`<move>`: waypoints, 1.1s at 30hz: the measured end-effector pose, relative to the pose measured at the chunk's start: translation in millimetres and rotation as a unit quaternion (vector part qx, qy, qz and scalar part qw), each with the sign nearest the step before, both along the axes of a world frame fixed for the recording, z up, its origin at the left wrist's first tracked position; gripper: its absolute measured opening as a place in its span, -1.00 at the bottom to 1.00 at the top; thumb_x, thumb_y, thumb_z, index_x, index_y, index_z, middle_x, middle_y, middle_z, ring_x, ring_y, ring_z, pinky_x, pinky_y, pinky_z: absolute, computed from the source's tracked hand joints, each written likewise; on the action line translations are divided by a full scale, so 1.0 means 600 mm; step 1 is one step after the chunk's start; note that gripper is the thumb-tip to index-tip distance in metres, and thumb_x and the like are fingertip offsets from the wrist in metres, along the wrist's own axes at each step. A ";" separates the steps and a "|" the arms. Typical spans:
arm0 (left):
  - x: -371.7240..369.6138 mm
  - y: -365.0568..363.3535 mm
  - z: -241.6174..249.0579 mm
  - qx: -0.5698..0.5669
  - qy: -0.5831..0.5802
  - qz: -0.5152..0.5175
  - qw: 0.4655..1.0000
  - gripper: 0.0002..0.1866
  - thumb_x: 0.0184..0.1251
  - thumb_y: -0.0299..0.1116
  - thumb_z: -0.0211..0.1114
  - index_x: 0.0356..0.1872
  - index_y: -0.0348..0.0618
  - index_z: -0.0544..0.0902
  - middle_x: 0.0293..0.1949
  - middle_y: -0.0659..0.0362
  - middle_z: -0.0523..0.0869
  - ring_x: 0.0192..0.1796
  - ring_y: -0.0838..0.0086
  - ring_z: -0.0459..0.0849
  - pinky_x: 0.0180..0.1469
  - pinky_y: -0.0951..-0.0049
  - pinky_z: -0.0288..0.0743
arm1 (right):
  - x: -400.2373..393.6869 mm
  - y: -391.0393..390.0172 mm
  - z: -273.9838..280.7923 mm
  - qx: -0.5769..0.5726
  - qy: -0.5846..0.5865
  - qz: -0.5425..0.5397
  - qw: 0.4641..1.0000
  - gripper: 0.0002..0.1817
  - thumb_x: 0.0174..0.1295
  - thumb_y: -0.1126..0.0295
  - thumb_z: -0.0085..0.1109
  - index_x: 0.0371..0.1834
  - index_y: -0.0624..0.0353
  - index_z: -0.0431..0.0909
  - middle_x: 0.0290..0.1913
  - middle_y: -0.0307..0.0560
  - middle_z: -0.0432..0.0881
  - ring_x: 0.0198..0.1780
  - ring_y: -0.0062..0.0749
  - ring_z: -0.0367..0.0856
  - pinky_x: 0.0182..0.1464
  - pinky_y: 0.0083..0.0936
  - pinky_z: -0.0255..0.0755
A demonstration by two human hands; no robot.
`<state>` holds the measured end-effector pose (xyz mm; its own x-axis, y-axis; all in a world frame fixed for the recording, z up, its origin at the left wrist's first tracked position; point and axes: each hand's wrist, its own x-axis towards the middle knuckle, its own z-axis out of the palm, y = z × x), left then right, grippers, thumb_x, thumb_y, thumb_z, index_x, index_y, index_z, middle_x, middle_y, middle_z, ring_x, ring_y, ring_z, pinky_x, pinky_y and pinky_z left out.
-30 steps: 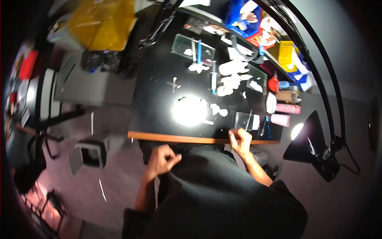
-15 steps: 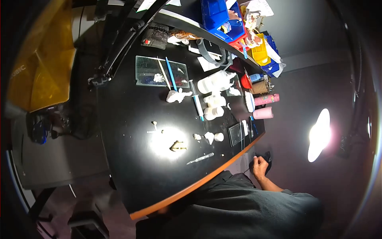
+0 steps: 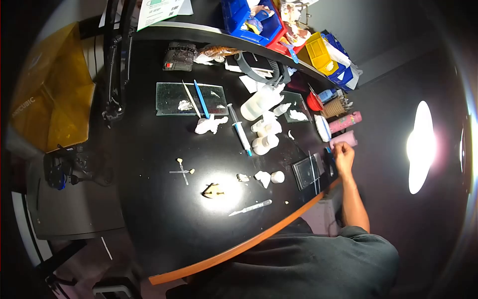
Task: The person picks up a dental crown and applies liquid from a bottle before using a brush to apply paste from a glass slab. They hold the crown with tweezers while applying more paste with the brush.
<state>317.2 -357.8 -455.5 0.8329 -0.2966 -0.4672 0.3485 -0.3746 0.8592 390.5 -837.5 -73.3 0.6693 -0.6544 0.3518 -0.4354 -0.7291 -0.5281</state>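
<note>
My right hand (image 3: 343,155) is at the table's right end, beside a pink cup (image 3: 347,139). Its fingers are curled and pressed together; whatever they hold, if anything, is hidden. My left hand is out of view. A black flat case (image 3: 304,174) with thin metal tools across it lies left of my right hand. Under the bright light spot sits a small yellowish dental piece (image 3: 214,190), with a scalpel (image 3: 250,208) to its lower right. White lumps (image 3: 262,178) and a small white jar (image 3: 277,177) stand between them and the case.
White bottles (image 3: 261,102), a syringe (image 3: 240,130) and a glass slab (image 3: 172,94) with two tools occupy the table's far half. Coloured bins (image 3: 316,50) stand on the shelf above. An orange edge (image 3: 239,239) borders the near side. A dark lamp arm (image 3: 117,65) hangs at the left.
My right hand has risen from below the table edge to beside the pink cup. The view has shifted, so the table things appear displaced.
</note>
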 end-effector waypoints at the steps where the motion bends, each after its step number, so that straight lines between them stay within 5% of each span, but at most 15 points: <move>1: 0.006 -0.008 -0.009 0.000 -0.013 0.010 1.000 -0.65 0.49 -0.17 0.16 0.00 -0.25 0.69 -0.09 -0.05 0.76 0.04 0.22 0.72 0.11 0.26 0.52 | 0.030 0.012 0.007 0.085 0.021 0.006 0.996 -0.80 0.31 0.35 0.23 -0.26 0.30 0.65 -0.41 -0.24 0.67 -0.32 -0.58 0.59 -0.22 -0.57 0.45; 7: 0.023 -0.047 -0.059 -0.001 -0.078 0.067 0.995 -0.66 0.48 -0.19 0.19 0.02 -0.25 0.68 -0.06 -0.05 0.76 0.07 0.22 0.72 0.14 0.27 0.51 | 0.205 0.030 -0.049 -0.103 0.071 0.295 0.947 -0.57 0.04 0.41 0.49 -0.02 0.34 0.65 -0.14 -0.07 0.73 -0.19 -0.49 0.64 -0.03 -0.49 0.53; 13: 0.013 -0.048 -0.062 0.010 -0.126 0.154 0.980 -0.67 0.47 -0.21 0.22 0.04 -0.25 0.67 -0.03 -0.06 0.76 0.10 0.23 0.71 0.17 0.27 0.50 | 0.329 0.003 -0.105 0.005 0.086 0.266 0.960 -0.36 -0.15 0.32 0.65 0.06 0.32 0.65 -0.04 -0.02 0.74 -0.11 -0.45 0.68 0.00 -0.47 0.56; 17: -0.011 -0.016 -0.062 0.003 -0.145 0.238 0.960 -0.67 0.46 -0.22 0.24 0.05 -0.25 0.67 -0.01 -0.06 0.76 0.12 0.23 0.70 0.19 0.27 0.49 | 0.372 -0.021 -0.134 0.050 0.076 0.291 0.953 -0.63 -0.14 0.34 0.65 -0.32 0.26 0.68 -0.37 -0.23 0.72 -0.35 -0.62 0.56 -0.19 -0.55 0.48; 18: -0.022 -0.001 -0.142 -0.013 -0.137 0.305 0.942 -0.60 0.35 -0.35 0.36 0.16 -0.27 0.60 0.11 -0.05 0.71 0.24 0.30 0.62 0.29 0.31 0.40 | 0.373 -0.021 -0.140 0.069 0.048 0.291 0.953 -0.69 -0.11 0.36 0.64 -0.44 0.22 0.64 -0.48 -0.30 0.66 -0.41 -0.66 0.52 -0.25 -0.58 0.43; 21: -0.029 0.004 -0.118 -0.022 -0.092 0.387 0.917 -0.56 0.35 -0.32 0.36 0.19 -0.32 0.58 0.14 -0.04 0.70 0.24 0.31 0.61 0.31 0.32 0.39 | 0.344 -0.015 -0.120 0.151 0.027 0.290 0.945 -0.74 -0.03 0.39 0.60 -0.38 0.21 0.66 -0.46 -0.30 0.67 -0.39 -0.65 0.54 -0.25 -0.57 0.44; 22: -0.032 0.017 -0.186 -0.060 -0.111 0.372 0.919 -0.52 0.37 -0.26 0.35 0.20 -0.36 0.56 0.16 -0.04 0.68 0.22 0.31 0.61 0.29 0.34 0.40 | 0.314 0.003 -0.093 0.208 0.013 0.298 0.932 -0.81 0.08 0.44 0.52 -0.33 0.21 0.67 -0.44 -0.29 0.69 -0.37 -0.65 0.58 -0.28 -0.57 0.45; 27: -0.004 0.028 -0.241 -0.106 -0.164 0.302 0.933 -0.56 0.40 -0.22 0.33 0.13 -0.35 0.57 0.08 0.03 0.67 0.14 0.34 0.60 0.25 0.33 0.41 | 0.274 -0.083 -0.077 0.298 -0.004 0.311 0.903 -0.63 0.30 0.49 0.30 0.15 0.34 0.53 -0.14 -0.15 0.68 -0.21 -0.54 0.67 -0.25 -0.57 0.63; 29: 0.008 0.026 -0.294 -0.158 -0.202 0.285 0.924 -0.59 0.40 -0.21 0.34 0.08 -0.34 0.59 -0.01 0.09 0.67 0.07 0.33 0.60 0.22 0.30 0.43 | 0.264 -0.109 -0.089 0.317 -0.014 0.305 0.898 -0.62 0.33 0.48 0.27 0.19 0.31 0.51 -0.09 -0.15 0.64 -0.13 -0.52 0.65 -0.18 -0.53 0.65; 33: 0.014 0.007 -0.271 -0.077 -0.283 0.290 0.911 -0.56 0.38 -0.17 0.37 0.09 -0.30 0.56 -0.01 0.09 0.65 0.05 0.31 0.58 0.22 0.25 0.43 | 0.242 -0.122 -0.091 0.311 0.016 0.328 0.892 -0.63 0.35 0.47 0.25 0.21 0.24 0.51 -0.06 -0.15 0.62 -0.08 -0.52 0.63 -0.11 -0.50 0.66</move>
